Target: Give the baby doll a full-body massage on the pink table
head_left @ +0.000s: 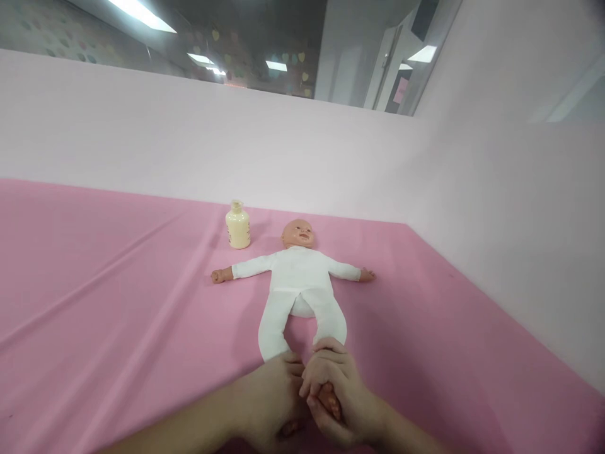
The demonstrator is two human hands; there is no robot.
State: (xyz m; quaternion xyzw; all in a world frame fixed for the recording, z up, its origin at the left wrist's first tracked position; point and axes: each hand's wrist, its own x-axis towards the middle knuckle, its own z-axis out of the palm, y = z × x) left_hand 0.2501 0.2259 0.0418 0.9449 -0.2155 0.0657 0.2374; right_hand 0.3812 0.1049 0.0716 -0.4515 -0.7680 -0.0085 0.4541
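A baby doll in a white long-sleeved top and white trousers lies on its back on the pink sheet. Its head points away from me and both arms are spread out. My left hand is closed around the foot end of the doll's leg on the left; most of that foot is hidden. In my right hand is the doll's other foot, its toes showing between my fingers and thumb. The two hands are side by side near the front, with the doll's legs bent inward.
To the left of the doll's head stands a pale yellow bottle with a narrow neck. A white wall rises behind the sheet, and another borders it on the right. Above the back wall is a glass pane with light reflections.
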